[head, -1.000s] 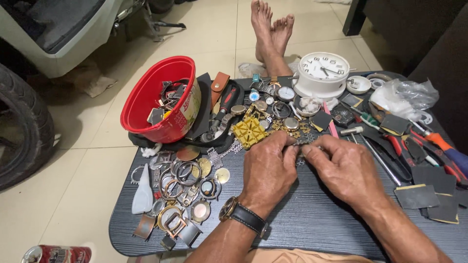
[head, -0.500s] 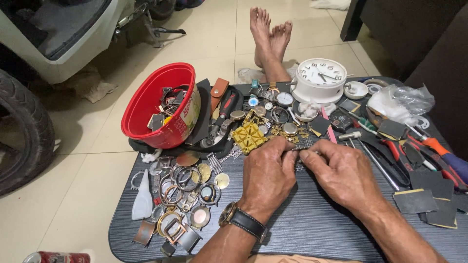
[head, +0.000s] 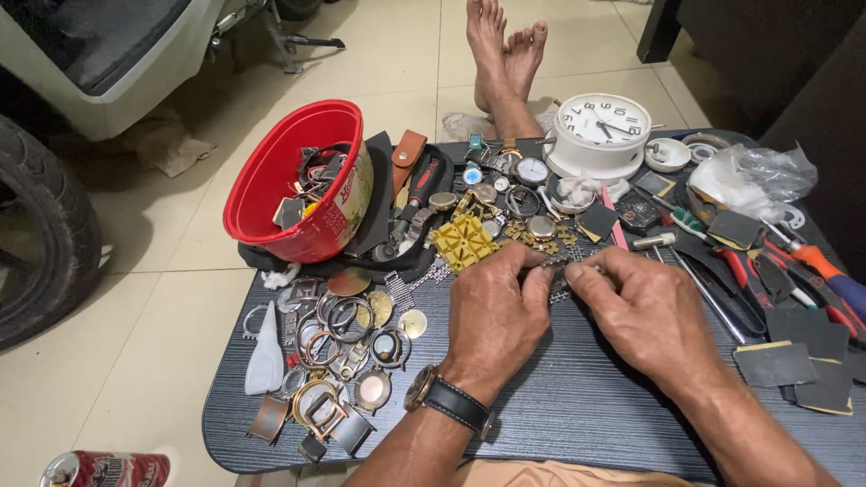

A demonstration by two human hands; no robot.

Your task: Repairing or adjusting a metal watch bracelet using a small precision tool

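Note:
My left hand (head: 494,316), with a wristwatch on a black strap at the wrist, and my right hand (head: 642,311) meet over the middle of a dark grey table (head: 577,406). Both pinch a small metal watch bracelet (head: 561,272) between their fingertips; most of it is hidden by the fingers. A yellow plastic holder block (head: 463,242) lies just beyond my left hand. Several watch cases and rings (head: 347,343) are piled to the left of my left wrist.
A red bowl (head: 284,185) of parts stands at the back left. A white round clock (head: 602,133), plastic bag (head: 749,180), screwdrivers and pliers (head: 794,261), dark sandpaper pieces (head: 794,361) fill the right. Bare feet (head: 501,54) rest beyond; a tyre (head: 41,234) and can (head: 104,469) at left.
Both hands stayed together on the bracelet with only slight finger shifts. The view drifted a little; nothing on the table moved.

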